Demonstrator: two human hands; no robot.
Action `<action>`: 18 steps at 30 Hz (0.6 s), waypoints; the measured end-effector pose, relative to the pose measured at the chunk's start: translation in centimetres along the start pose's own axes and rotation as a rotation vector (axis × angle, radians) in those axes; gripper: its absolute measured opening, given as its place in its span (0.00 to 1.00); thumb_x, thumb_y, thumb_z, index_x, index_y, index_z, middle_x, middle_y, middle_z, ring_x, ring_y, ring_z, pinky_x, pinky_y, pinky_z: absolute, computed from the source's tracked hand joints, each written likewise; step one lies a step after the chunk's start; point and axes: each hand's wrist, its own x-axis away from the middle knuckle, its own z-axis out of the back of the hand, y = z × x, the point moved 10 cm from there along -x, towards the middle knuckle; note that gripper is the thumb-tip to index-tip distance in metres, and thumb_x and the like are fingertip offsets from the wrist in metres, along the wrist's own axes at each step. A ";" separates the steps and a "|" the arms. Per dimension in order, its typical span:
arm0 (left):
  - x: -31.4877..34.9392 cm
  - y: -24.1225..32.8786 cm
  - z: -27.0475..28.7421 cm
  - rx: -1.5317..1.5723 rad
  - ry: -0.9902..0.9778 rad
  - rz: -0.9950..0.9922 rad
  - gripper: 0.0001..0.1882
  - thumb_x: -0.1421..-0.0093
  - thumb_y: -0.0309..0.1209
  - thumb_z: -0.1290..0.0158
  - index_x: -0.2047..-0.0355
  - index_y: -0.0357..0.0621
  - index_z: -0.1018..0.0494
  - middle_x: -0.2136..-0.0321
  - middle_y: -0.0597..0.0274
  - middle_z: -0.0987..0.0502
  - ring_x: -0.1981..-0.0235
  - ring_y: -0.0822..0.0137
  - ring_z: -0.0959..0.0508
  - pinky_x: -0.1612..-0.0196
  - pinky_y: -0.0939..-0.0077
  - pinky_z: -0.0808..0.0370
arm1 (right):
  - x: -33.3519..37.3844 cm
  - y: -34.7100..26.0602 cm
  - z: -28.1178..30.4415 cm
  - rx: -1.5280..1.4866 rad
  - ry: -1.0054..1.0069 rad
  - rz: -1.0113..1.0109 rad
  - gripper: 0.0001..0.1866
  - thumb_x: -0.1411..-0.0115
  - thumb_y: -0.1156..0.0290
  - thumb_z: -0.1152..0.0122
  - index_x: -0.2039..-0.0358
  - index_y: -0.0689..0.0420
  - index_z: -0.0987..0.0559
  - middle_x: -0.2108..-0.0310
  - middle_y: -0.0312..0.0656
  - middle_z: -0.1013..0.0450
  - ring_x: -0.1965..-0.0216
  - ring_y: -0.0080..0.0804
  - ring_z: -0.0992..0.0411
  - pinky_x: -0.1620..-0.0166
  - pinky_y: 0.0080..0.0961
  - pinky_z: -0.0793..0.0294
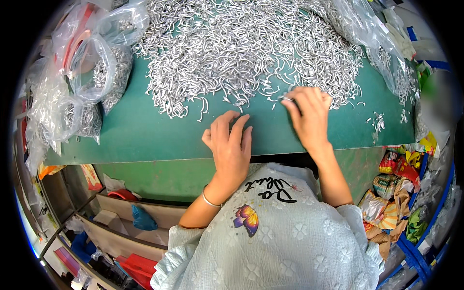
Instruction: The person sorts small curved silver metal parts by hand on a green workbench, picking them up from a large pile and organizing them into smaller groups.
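A broad heap of small curved silver metal pieces (212, 63) covers the far part of the green tabletop (169, 140). My right hand (311, 113) is at the heap's near edge, its fingers bent and closed with the thumb on silver metal pieces at the fingertips; how many it holds is hidden. My left hand (229, 140) hovers over or rests on the bare green surface just in front of the heap. Its fingers are bent and apart, with nothing seen in them. A few loose pieces lie just beyond its fingertips.
Clear plastic bags (116, 72) filled with silver pieces stand at the left, and another bag (382, 53) lies at the far right. Small scraps (378, 123) lie near the right edge. Below the table are a drawer-like shelf (130, 217) and colourful packets (386, 203).
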 end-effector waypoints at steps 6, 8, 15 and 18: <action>0.0 -0.1 -1.0 0.026 -0.047 -0.003 0.19 0.49 0.23 0.38 0.55 0.47 0.24 0.55 0.63 0.28 0.55 0.63 0.29 0.49 0.65 0.43 | 0.4 3.7 1.9 0.056 0.020 -0.237 0.06 0.44 0.71 0.34 0.66 0.54 0.21 0.74 0.36 0.29 0.68 0.34 0.33 0.58 0.32 0.42; -0.2 0.3 -1.1 0.016 -0.033 -0.022 0.19 0.48 0.23 0.39 0.55 0.47 0.24 0.55 0.63 0.27 0.55 0.63 0.29 0.50 0.64 0.42 | 0.0 2.7 2.7 0.260 0.041 -0.201 0.07 0.44 0.70 0.35 0.65 0.54 0.21 0.71 0.36 0.29 0.65 0.34 0.33 0.57 0.33 0.42; -2.8 3.0 -4.4 -0.078 -0.094 -0.164 0.17 0.45 0.23 0.43 0.53 0.47 0.24 0.55 0.62 0.28 0.57 0.61 0.29 0.52 0.62 0.41 | 0.5 0.0 1.4 0.107 -0.028 -0.099 0.07 0.46 0.73 0.35 0.66 0.54 0.21 0.63 0.37 0.29 0.59 0.37 0.34 0.55 0.35 0.42; -2.8 2.4 -4.4 -0.031 -0.062 -0.155 0.13 0.45 0.23 0.42 0.58 0.46 0.24 0.60 0.62 0.28 0.60 0.61 0.29 0.54 0.64 0.40 | 1.7 1.3 2.8 0.091 -0.004 -0.131 0.08 0.48 0.74 0.34 0.66 0.54 0.20 0.63 0.36 0.29 0.59 0.36 0.34 0.55 0.35 0.42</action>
